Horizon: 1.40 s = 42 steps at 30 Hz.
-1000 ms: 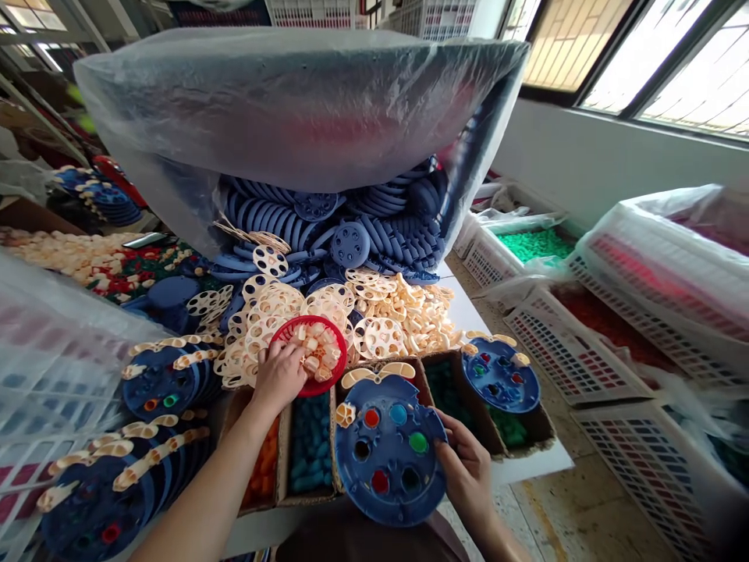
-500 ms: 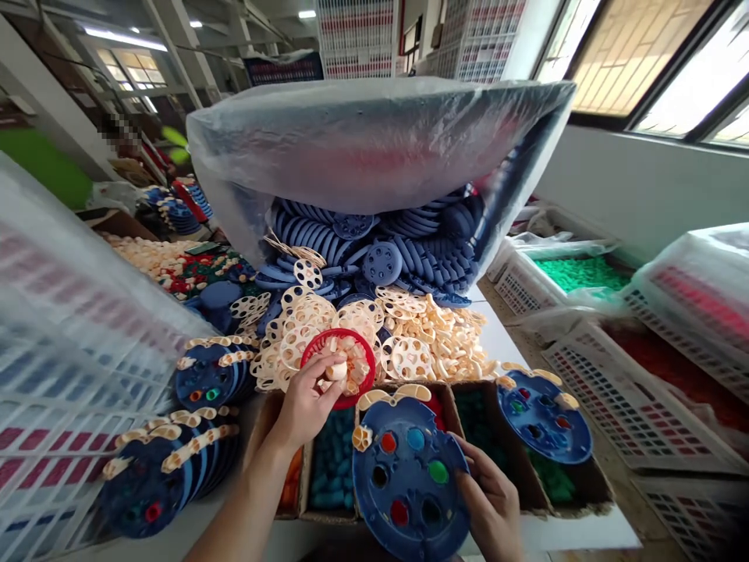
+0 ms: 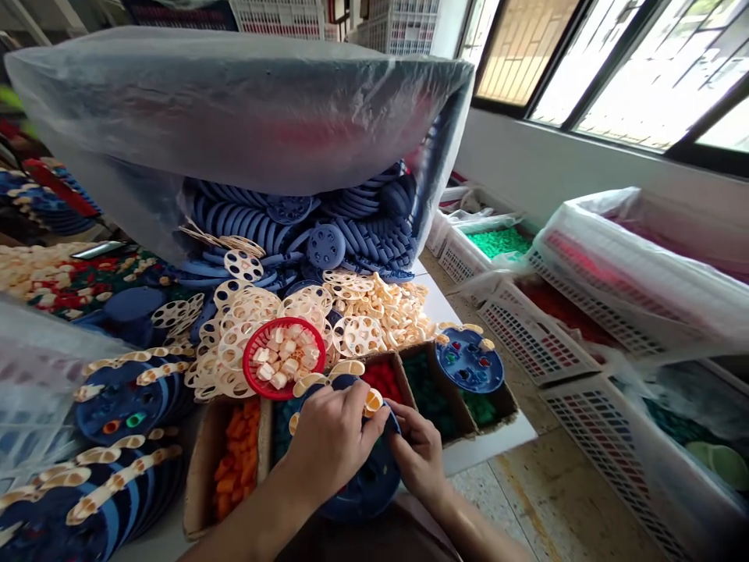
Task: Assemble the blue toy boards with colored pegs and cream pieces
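Observation:
My left hand (image 3: 331, 441) lies over a blue round plastic disc (image 3: 363, 492) near the table's front edge, fingers closed on a small cream piece (image 3: 372, 402) at the disc's upper rim. From the right side my right hand (image 3: 418, 449) grips the same disc, fingers curled on its edge. Most of the disc is hidden under both hands. Just behind sits a red round basket (image 3: 253, 367) of small cream pieces. Cardboard compartments hold orange pegs (image 3: 234, 457), red pegs (image 3: 383, 378) and green pegs (image 3: 430, 394).
A big plastic-wrapped crate of blue discs (image 3: 328, 226) rises behind a heap of cream perforated rings (image 3: 275, 312). Finished blue discs stack at the left (image 3: 117, 398), and one rests on the boxes at right (image 3: 470, 361). White crates (image 3: 527, 328) of coloured parts line the floor on the right.
My left hand has left the red basket and come down onto the blue disc with a cream piece. The disc's coloured pegs are now covered by my hands.

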Each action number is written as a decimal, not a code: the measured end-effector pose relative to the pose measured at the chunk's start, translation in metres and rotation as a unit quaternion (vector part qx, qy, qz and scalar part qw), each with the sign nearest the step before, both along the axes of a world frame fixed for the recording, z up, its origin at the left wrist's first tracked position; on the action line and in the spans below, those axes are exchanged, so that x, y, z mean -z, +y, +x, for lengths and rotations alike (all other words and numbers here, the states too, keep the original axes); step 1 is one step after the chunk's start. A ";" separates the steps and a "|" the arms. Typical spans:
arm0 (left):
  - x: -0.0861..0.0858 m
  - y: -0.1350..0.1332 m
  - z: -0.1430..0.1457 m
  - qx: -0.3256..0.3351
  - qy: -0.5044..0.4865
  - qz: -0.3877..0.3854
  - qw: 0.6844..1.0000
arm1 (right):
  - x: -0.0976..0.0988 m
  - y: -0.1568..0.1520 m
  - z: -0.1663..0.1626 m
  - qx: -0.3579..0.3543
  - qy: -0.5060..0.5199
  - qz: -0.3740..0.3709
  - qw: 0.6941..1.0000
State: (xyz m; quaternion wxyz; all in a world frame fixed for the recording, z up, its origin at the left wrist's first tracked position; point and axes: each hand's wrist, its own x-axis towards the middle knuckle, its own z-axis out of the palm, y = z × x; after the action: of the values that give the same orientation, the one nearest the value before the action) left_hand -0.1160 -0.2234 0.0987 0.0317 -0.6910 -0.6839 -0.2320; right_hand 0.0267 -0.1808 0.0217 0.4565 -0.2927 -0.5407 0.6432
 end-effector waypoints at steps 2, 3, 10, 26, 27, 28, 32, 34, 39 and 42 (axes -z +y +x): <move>-0.002 0.001 -0.003 0.024 0.022 -0.011 0.999 | 0.001 -0.001 0.001 -0.003 0.003 -0.013 1.000; -0.005 0.002 -0.006 0.046 0.031 -0.021 0.998 | 0.001 -0.001 0.002 -0.004 0.002 -0.016 1.000; -0.051 0.028 -0.038 0.206 0.024 -0.136 0.969 | 0.003 0.001 0.004 -0.040 -0.009 0.017 0.999; -0.049 0.060 -0.076 0.174 -0.312 -0.434 0.827 | -0.005 0.003 0.010 -0.018 -0.035 0.079 0.996; -0.038 0.052 -0.081 0.152 -0.373 -0.420 0.813 | -0.004 0.004 0.015 -0.007 -0.033 0.067 0.997; -0.026 0.043 -0.085 0.135 -0.437 -0.406 0.791 | -0.002 0.004 0.020 0.006 -0.029 0.047 0.998; 0.020 0.017 -0.078 0.116 -0.626 -0.367 0.678 | 0.005 0.002 0.042 0.064 0.009 -0.076 0.995; 0.032 0.017 -0.061 0.115 -0.658 -0.338 0.663 | 0.006 0.003 0.052 0.099 0.021 -0.106 0.989; 0.042 0.066 -0.015 0.090 -0.685 -0.295 0.660 | -0.006 0.030 0.093 0.255 -0.015 -0.066 0.964; 0.059 0.114 0.014 0.072 -0.715 -0.258 0.646 | -0.015 0.049 0.136 0.360 -0.021 -0.021 0.932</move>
State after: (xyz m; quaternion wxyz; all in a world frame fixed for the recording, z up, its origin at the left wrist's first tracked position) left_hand -0.1019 -0.1091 0.0399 -0.6633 -0.3381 -0.4746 -0.4696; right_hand 0.1623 -0.1322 0.0369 0.6396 -0.4908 -0.3949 0.4406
